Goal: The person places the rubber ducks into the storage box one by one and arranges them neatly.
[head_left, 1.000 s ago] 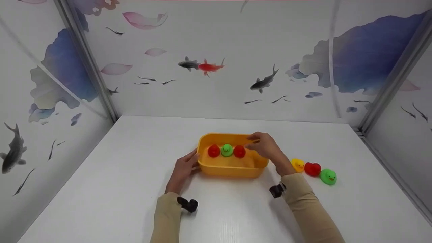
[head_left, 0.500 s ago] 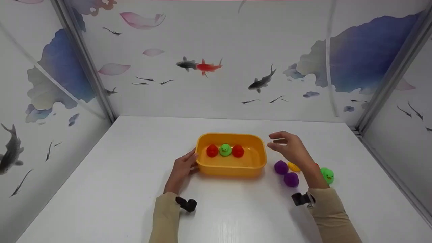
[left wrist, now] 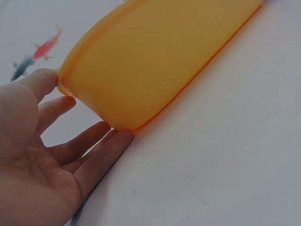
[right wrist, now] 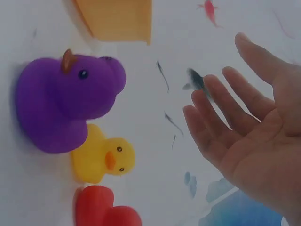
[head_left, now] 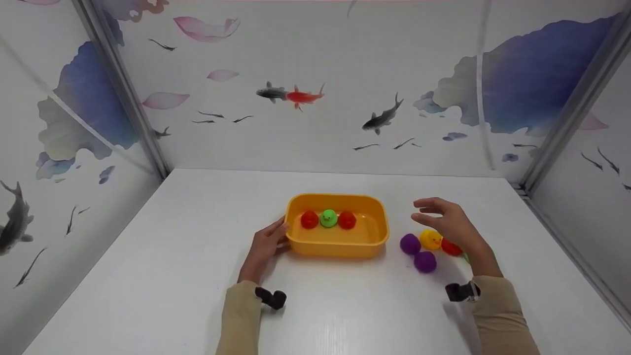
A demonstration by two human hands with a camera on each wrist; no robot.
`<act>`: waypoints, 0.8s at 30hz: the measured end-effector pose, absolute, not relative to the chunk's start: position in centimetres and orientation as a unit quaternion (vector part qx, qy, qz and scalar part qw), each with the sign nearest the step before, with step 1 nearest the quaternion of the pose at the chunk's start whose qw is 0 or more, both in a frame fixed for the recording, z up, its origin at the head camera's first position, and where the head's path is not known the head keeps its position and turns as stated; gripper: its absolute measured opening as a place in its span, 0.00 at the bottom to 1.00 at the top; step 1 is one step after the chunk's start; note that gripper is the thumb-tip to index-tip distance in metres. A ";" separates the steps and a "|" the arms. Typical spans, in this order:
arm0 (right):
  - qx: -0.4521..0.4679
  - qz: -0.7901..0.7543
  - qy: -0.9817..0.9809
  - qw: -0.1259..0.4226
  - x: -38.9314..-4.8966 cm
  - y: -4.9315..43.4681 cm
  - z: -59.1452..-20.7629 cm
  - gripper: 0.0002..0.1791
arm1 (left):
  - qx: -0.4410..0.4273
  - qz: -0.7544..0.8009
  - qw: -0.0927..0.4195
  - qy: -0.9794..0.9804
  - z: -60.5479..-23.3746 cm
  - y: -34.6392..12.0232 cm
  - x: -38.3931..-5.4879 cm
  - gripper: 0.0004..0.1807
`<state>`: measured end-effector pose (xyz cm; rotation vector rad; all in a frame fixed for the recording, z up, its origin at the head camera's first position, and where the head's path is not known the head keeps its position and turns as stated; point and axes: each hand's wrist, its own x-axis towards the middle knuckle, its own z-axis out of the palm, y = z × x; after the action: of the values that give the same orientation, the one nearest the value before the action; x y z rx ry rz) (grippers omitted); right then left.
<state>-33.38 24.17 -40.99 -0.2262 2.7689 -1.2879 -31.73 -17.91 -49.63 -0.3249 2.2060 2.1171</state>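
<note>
The left hand (head_left: 264,246) rests its fingertips against the left end of a yellow-orange plastic bin (head_left: 335,250); in the left wrist view its fairly straight fingers touch the bin's (left wrist: 141,61) rim and end wall. Inside stand a green rubber duck (head_left: 328,218) between two red toys, one left (head_left: 309,220) and one right (head_left: 347,220). The right hand (head_left: 446,219) hovers with spread fingers, holding nothing, above a yellow rubber duck (head_left: 430,239) and a red toy (head_left: 451,247). Two purple toys (head_left: 410,244) lie nearby; the right wrist view shows a purple duck (right wrist: 61,103). A green toy is mostly hidden by the right forearm.
The white table (head_left: 335,305) carries the bin near its middle and the loose toys to the right. Printed walls (head_left: 315,138) enclose the back and both sides. A small black camera (head_left: 270,298) sits on each wrist.
The right hand has moved from over the bin to the right, above the loose toys. Two purple toys, hidden at first, now show right of the bin. The left hand stays at the bin.
</note>
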 end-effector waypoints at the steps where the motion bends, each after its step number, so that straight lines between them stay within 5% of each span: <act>1: -0.073 -0.415 0.906 0.043 -33.5 24.4 -41.2 0.40 | -0.105 0.686 0.033 0.719 -49.6 -17.9 -31.7 0.27; 24: -0.125 -0.347 0.925 0.095 -34.3 26.4 -44.4 0.39 | -0.096 0.682 0.030 0.724 -49.7 -18.0 -31.7 0.27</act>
<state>-34.27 26.38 -44.36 -0.3707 2.7416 -1.0299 -31.68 -18.02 -49.67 -0.2946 2.2333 2.1032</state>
